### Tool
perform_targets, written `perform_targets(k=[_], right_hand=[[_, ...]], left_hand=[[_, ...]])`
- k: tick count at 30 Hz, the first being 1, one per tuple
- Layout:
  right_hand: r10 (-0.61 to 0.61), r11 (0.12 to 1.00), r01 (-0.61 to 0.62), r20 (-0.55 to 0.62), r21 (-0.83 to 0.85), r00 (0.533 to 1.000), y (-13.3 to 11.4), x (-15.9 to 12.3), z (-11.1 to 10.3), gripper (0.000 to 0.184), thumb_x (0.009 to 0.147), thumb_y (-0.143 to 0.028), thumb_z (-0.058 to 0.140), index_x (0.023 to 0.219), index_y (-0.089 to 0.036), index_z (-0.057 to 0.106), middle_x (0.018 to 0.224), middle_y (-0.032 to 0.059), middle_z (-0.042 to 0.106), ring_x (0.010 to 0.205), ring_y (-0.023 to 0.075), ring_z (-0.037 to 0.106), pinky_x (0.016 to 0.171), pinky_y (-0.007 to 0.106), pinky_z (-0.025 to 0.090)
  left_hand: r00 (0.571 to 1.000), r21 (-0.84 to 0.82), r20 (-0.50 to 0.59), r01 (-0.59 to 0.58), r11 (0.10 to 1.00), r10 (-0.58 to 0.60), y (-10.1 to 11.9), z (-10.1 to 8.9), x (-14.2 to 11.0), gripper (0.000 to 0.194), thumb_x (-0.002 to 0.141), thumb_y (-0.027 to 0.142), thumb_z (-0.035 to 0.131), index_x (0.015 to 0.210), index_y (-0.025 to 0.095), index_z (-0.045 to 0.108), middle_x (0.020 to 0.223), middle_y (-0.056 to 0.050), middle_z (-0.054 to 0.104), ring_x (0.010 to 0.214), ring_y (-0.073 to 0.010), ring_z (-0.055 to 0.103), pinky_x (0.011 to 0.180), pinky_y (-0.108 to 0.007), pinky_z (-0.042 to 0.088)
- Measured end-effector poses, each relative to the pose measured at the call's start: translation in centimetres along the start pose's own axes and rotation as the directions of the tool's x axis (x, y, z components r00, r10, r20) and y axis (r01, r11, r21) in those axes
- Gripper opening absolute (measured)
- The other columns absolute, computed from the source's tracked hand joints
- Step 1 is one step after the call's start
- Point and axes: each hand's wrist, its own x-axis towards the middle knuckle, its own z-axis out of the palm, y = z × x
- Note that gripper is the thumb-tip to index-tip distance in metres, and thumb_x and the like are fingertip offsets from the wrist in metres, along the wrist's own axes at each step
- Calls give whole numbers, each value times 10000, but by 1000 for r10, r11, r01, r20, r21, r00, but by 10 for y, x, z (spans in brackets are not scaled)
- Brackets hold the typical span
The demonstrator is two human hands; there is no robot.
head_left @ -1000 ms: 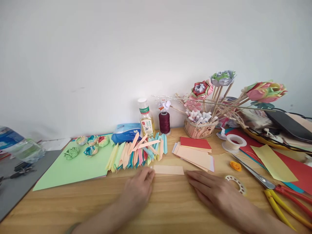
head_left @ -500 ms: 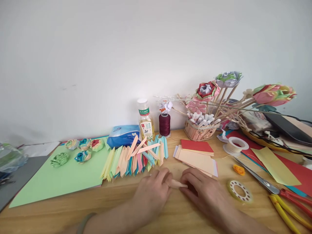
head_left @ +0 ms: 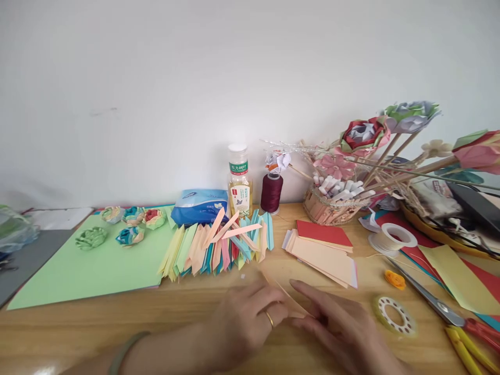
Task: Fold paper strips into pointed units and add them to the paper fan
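At the middle of the table's front, a folded piece of peach paper [head_left: 291, 301] lies slanted between my two hands. My left hand [head_left: 252, 317], with a ring on one finger, is closed on its near side and hides part of it. The thumb of my right hand [head_left: 338, 323] is at its lower right end, the forefinger stretched out along the far side. Just beyond is a stack of peach paper rectangles [head_left: 320, 255] with a red piece of paper [head_left: 324, 233] on top. Folded paper strips [head_left: 214, 245] in several colours stand in a row to the left.
Paper flowers [head_left: 91, 238] lie on a green sheet [head_left: 97, 276] at the left. Behind are a tissue pack [head_left: 199, 205], a bottle [head_left: 239, 182], a thread spool [head_left: 272, 192] and a basket [head_left: 332, 207]. Scissors [head_left: 433, 302] and a tape roll [head_left: 394, 316] lie at the right.
The peach paper, narrow and rolled-looking before, now shows a wider slanted face. My right forefinger has lifted and stretched out. The view has shifted slightly.
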Motion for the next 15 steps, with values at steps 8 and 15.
perform_targets(k=[8, 15], right_hand=[[7, 997, -26, 264, 69, 965, 2, 7, -22, 213, 836, -192, 598, 1049, -200, 586, 908, 50, 670, 797, 160, 636, 675, 227, 499], [-169, 952, 255, 401, -171, 900, 3, 8, -23, 224, 895, -112, 413, 821, -197, 608, 740, 35, 595, 665, 171, 526, 571, 301, 381]], left_hand=[[998, -131, 62, 23, 991, -15, -18, -1, -3, 334, 986, 180, 334, 763, 143, 580, 723, -5, 634, 610, -85, 569, 554, -179, 456], [983, -15, 158, -91, 996, 92, -29, 5, -7, 243, 958, 127, 396, 844, 135, 610, 902, -36, 662, 958, -148, 598, 799, -234, 500]])
